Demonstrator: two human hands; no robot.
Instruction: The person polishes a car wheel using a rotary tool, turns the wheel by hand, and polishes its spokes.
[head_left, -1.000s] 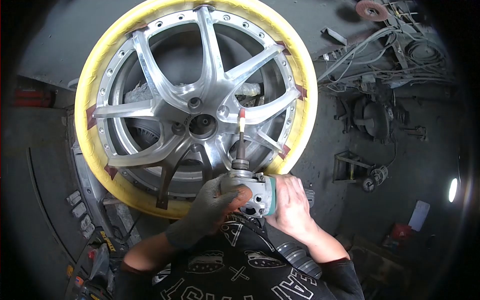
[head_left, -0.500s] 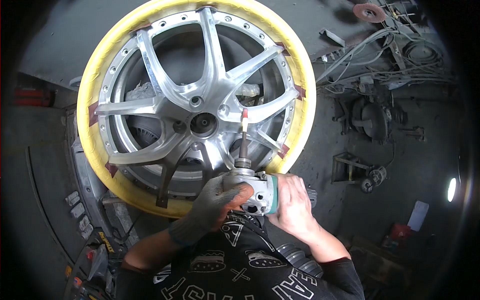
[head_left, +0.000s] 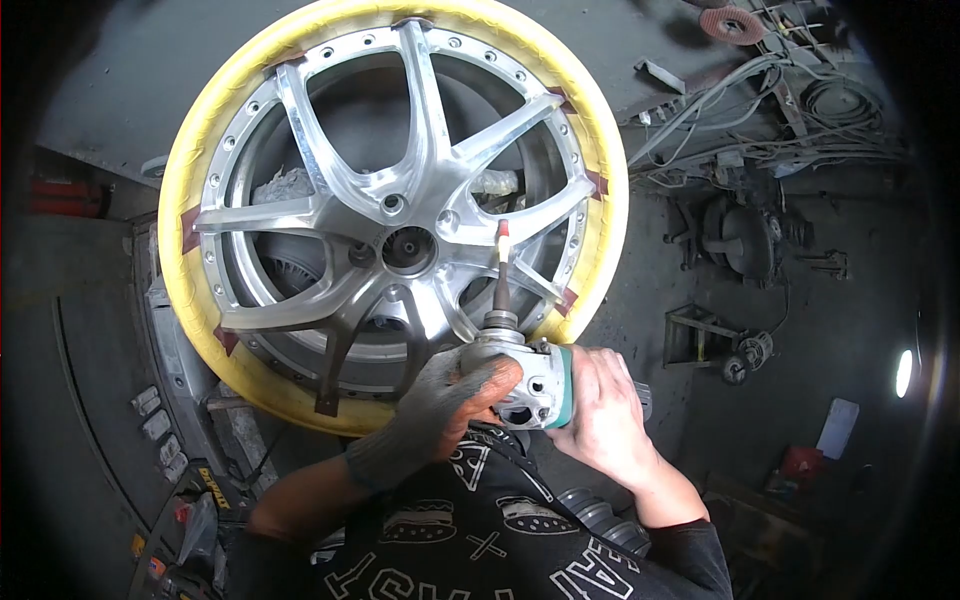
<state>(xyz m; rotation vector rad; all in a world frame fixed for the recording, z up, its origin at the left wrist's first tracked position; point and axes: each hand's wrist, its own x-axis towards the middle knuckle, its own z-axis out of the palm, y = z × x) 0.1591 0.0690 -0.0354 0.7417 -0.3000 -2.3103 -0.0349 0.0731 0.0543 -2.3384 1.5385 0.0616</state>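
Observation:
My left hand (head_left: 455,400), in a grey glove with orange on the thumb, is wrapped round the metal head of an angle grinder (head_left: 525,380). My bare right hand (head_left: 603,410) grips the grinder's green body from the right. From the head, a long dark spindle points away from me and ends in a small red-tipped bit (head_left: 503,235). That tip lies over a right-hand spoke of a silver alloy wheel (head_left: 428,110); whether it touches the metal I cannot tell. Yellow wrapping (head_left: 180,290) covers the wheel's outer lip, with dark red patches at the spoke ends.
Coiled cables (head_left: 845,105) and a reddish sanding disc (head_left: 731,26) lie at the upper right. Farther right are a dark round machine (head_left: 740,235) and a small metal stand (head_left: 690,335). A DeWalt-marked tool (head_left: 213,485) and a plastic bag (head_left: 203,530) are at the lower left.
Both hands and the grinder have shifted slightly to the right, and the bit's tip has moved right along the spoke. The grip is unchanged.

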